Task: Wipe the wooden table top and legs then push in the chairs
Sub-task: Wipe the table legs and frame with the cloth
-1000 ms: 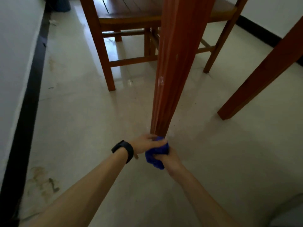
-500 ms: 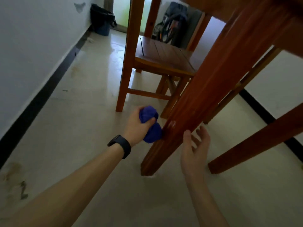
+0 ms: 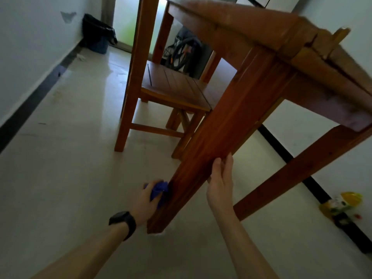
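The near wooden table leg slants from the table corner down to the floor in the middle of the view. My left hand, with a black watch on its wrist, grips a crumpled blue cloth and presses it against the leg's left face low down. My right hand rests with straight fingers on the leg's right edge, a little higher. A second table leg stands at the right. A wooden chair stands behind the leg, its seat partly under the table.
A white wall with a black skirting runs along the left. A dark bin stands in the far corner, a backpack lies behind the chair. A yellow bag of items sits on the floor at the right.
The cloth passed from both hands at the leg's foot to my left hand alone, went up the leg, then came back down. My right hand let go and now rests on the leg.
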The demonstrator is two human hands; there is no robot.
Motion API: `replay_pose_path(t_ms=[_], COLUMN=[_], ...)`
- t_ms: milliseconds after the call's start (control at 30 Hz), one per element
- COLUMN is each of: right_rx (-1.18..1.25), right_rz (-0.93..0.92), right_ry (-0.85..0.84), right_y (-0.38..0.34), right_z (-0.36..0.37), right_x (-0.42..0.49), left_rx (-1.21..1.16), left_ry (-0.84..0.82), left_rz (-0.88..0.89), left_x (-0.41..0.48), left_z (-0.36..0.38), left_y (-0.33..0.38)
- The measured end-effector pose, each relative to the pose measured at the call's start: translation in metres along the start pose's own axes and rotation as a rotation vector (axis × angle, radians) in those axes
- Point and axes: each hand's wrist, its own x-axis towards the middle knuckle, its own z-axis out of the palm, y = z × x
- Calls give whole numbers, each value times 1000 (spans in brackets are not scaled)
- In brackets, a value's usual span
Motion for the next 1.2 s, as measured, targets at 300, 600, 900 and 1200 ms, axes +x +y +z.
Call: replay_pose_path(t_ms=[300,600,900,1200], right_rx=[8,-29,-75,-164], right_rz=[-133,-85,-122,-87], right_ry=[86,107,71,180], right_y=[-34,-29,-2,32], right_z=[-6,-14,4,25], right_x=[11,19,2,-7], left_rx=[-488,-370,-182,-65], left_ry=[420,364,340,229], left_rz=[634,672,359,224], left_x=[15,29,20,-4], left_z=[-76,-36,-53,25], left_y=[230,211,101,39])
